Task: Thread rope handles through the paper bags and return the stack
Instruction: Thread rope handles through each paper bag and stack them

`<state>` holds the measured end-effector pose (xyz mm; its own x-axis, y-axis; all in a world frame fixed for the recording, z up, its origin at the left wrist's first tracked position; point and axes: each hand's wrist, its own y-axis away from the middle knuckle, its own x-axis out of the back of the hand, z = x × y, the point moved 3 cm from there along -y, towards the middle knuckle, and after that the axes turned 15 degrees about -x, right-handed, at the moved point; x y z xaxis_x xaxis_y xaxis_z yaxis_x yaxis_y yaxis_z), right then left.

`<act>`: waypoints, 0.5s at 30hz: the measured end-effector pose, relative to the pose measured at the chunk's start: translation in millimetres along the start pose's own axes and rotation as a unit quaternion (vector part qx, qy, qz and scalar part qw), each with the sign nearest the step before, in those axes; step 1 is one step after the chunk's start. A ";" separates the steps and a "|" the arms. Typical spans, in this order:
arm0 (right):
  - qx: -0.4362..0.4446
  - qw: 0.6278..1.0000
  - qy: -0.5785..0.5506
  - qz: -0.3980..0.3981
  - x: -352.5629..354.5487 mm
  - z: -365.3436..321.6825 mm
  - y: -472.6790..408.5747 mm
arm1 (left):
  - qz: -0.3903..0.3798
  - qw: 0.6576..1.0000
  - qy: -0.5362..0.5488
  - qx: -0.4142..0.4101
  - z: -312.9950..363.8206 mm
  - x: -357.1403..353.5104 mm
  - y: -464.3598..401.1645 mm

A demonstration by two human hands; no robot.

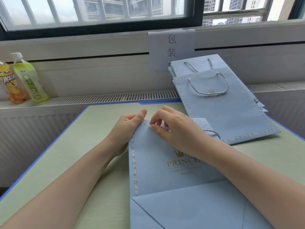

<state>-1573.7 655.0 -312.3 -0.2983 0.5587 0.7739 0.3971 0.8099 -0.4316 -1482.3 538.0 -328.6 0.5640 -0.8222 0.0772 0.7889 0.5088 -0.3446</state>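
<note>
A flat light-blue paper bag (158, 164) with a gold crown and "PRINCE" print lies on the green table (74, 146) in front of me. My left hand (128, 128) grips the bag's top left corner, thumb on top. My right hand (175, 128) pinches at the top edge, fingers curled over the hole area. A twisted blue-white rope (212, 132) loops out from under my right hand to the right. A stack of finished bags with rope handles (222, 103) lies at the back right.
Two drink bottles, an orange one (13, 83) and a green one (29, 78), stand on the radiator ledge at the left. A paper sign (171, 48) is taped to the wall below the window. The table has a blue rim (41, 152).
</note>
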 end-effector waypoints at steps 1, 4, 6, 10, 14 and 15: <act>0.002 1.000 0.004 -0.004 0.0 0.3 -0.1 | 0.006 1.000 -0.003 -0.005 -0.2 0.3 -0.2; 0.006 1.000 0.019 -0.020 1.8 2.0 -1.0 | 0.009 0.999 -0.041 -0.020 -1.9 2.4 -2.6; -0.001 0.999 0.029 -0.033 4.0 2.9 -2.4 | -0.001 0.996 -0.083 -0.040 -1.9 3.7 -3.4; -0.018 0.999 0.022 -0.030 8.0 4.6 -5.1 | -0.028 0.983 -0.168 -0.063 3.4 7.2 -4.9; -0.044 0.997 0.042 -0.040 12.7 5.4 -4.0 | -0.059 0.968 -0.241 -0.044 5.2 17.6 -6.3; -0.045 0.997 0.048 -0.039 13.9 6.0 -3.4 | -0.063 0.962 -0.264 -0.042 4.0 19.8 -7.3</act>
<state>-1584.4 661.0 -302.9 -0.2480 0.4716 0.8462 0.4540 0.8282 -0.3285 -1475.8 519.0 -320.8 0.5278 -0.6208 0.5797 0.8492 0.3726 -0.3742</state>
